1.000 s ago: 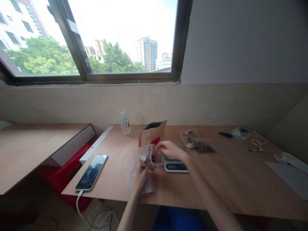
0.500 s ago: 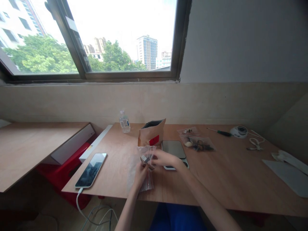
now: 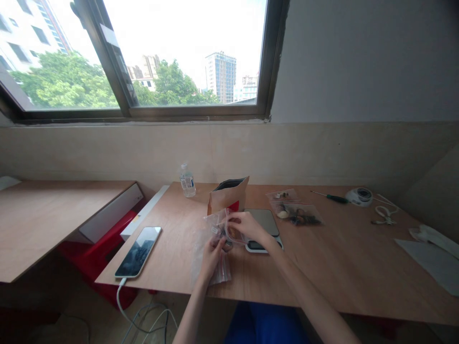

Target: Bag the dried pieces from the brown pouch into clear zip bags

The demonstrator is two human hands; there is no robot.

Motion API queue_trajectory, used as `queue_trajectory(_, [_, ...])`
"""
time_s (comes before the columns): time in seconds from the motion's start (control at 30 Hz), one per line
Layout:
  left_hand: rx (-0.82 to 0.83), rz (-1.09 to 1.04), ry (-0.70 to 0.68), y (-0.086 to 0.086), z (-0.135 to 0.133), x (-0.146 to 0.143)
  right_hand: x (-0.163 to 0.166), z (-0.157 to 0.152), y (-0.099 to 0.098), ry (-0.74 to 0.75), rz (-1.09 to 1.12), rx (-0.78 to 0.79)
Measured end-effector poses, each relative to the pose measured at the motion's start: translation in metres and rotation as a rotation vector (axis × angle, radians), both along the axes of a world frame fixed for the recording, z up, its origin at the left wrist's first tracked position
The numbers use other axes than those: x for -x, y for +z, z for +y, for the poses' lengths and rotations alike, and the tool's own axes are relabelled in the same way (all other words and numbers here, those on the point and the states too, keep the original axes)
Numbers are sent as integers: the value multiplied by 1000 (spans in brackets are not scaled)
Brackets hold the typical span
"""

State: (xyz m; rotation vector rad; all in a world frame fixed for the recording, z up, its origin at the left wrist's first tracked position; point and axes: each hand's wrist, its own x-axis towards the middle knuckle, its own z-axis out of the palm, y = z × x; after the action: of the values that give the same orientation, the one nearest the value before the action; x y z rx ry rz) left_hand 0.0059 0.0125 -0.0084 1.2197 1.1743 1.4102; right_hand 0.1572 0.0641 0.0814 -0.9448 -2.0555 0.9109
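Note:
My left hand [image 3: 211, 253] and my right hand [image 3: 245, 225] both pinch a small clear zip bag [image 3: 224, 229] with dark and brown bits inside, held just above the wooden table [image 3: 322, 258]. More clear bags [image 3: 211, 267] lie flat under my left hand. A small kitchen scale [image 3: 263, 229] sits right behind my right hand. An open brown paper pouch [image 3: 228, 197] with a red label stands behind the bag.
Two filled clear bags [image 3: 296, 214] lie behind the scale to the right. A small bottle [image 3: 187, 181] stands at the back. A phone [image 3: 138, 245] on a cable lies at left. A screwdriver [image 3: 330, 196], a round white device [image 3: 358, 196] and papers [image 3: 430, 258] are at right.
My right hand drew back from over the scale to the bag at the table's front, then lifted it slightly toward the pouch. Both hands stay on the bag.

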Motion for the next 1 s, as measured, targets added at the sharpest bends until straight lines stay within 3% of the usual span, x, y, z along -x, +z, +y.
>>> queue_trajectory(0.2, [5,-9,23,1,0,1,-11,3,3,-70,33,-34])
queue_trajectory(0.53, [-16,-46,6,-1,2,1,-29,9,35,-108,33,-33])
queue_trajectory(0.63, [-24,-60,14,1,2,0,-35,18,46,-160,131,-60])
queue_trajectory(0.87, [-33,-61,-14,2,1,1,-22,52,94,-381,460,-345])
queue_trajectory(1.0, [-28,-58,-15,-2,3,1,-2,68,93,-423,417,-568])
